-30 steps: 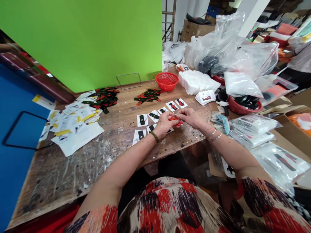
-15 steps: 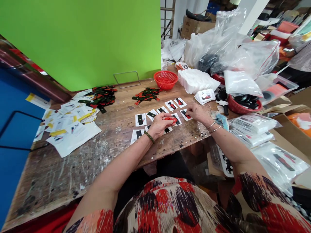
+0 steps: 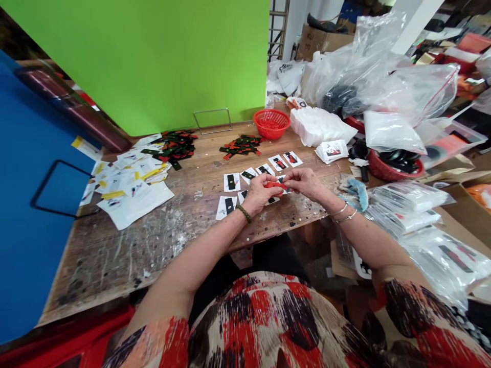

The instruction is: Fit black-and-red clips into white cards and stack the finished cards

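My left hand (image 3: 261, 193) is closed around several small red pieces (image 3: 276, 185), too small to name by kind. Fingertips of my right hand (image 3: 305, 183) pinch at the same red pieces from the right side. Beneath and around both hands, white cards (image 3: 232, 182) lie in rows on the wooden table, most bearing a black strip. Two cards at the back right, one of them the far card (image 3: 292, 158), carry a red piece on top of the black strip. Cards directly under my hands are partly hidden.
Black-and-red strips (image 3: 241, 146) form a pile behind the cards, with a larger pile (image 3: 174, 147) to the left. A red basket (image 3: 271, 124) holds more red pieces. White cards and papers (image 3: 130, 179) spread at left. Plastic bags (image 3: 406, 204) and a blue cloth (image 3: 355, 194) sit at right.
My right hand has moved left from a card at the right end of the row to the red pieces in my left hand. The view has turned slightly left.
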{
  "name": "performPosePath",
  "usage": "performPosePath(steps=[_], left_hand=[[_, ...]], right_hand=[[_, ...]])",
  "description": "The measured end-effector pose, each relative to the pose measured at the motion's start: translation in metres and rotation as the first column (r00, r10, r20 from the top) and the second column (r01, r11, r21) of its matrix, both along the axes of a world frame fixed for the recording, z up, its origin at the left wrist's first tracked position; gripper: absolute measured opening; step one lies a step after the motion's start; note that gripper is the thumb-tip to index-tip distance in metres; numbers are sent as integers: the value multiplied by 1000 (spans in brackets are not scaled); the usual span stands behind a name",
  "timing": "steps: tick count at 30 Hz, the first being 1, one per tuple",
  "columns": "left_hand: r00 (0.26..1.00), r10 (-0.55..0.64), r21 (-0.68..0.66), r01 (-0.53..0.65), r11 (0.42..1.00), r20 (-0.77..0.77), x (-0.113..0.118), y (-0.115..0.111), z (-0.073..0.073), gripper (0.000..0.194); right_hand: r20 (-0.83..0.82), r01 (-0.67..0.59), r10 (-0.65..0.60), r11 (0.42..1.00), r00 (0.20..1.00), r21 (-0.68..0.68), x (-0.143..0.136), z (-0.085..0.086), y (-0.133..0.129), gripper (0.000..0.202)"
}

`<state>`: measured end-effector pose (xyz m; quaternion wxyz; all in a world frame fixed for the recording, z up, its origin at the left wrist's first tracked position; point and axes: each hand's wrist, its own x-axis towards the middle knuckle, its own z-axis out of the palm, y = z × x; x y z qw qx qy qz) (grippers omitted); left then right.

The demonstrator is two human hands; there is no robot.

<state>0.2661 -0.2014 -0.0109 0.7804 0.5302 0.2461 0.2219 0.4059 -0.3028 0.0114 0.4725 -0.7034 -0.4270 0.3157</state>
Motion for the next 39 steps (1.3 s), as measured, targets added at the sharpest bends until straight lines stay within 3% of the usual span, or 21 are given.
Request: performPosePath(steps=[6, 11, 17, 20, 23, 26, 29, 32, 34, 36, 37, 39], left_hand=[[999, 31, -67, -32, 997, -13, -8, 5, -2, 32], [1000, -19, -118, 18, 993, -2, -5, 8, -3, 30], [999, 32, -174, -38, 984, -37, 1, 12, -1, 14], [995, 78, -175, -88, 981, -63, -2, 17, -4, 15], [993, 90, -183, -103, 978, -81, -4, 20, -6, 16], [991, 84, -194, -103, 976, -101, -5, 20, -5, 15], [989, 99, -202, -120, 972, -114, -6, 18, -2, 14], [989, 111, -211, -130, 969, -99, -7, 17, -1, 14], [991, 107, -215, -124, 969, -86, -7, 17, 1, 14], [992, 103, -223, -118, 968, -77, -9, 18, 2, 12], [992, 105, -233, -119, 965, -73, -10, 19, 3, 11], [991, 120, -261, -132, 956, -62, -14, 23, 4, 9]], right_hand=[[149, -39, 49, 997, 988, -68, 19, 15, 9, 11], [90, -162, 171, 982, 981, -93, 20, 20, 16, 9], [-6, -162, 163, 981, 987, -110, 20, 14, 17, 11], [174, -156, 179, 978, 968, -142, 31, 11, 19, 7], [392, -188, 261, 958, 882, -215, 42, 5, 26, 14], [465, -191, 324, 932, 824, -309, 46, -6, 34, 16], [581, -157, 264, 961, 770, -228, 41, -15, 38, 15], [520, -125, 146, 989, 842, -76, 29, -15, 36, 15], [325, -134, 147, 989, 934, -61, 19, -12, 35, 23], [158, -154, 162, 986, 974, -60, 13, -9, 38, 25], [136, -140, 146, 989, 980, -52, 12, -7, 41, 23], [242, -87, 95, 995, 966, -41, 15, -5, 52, 16]])
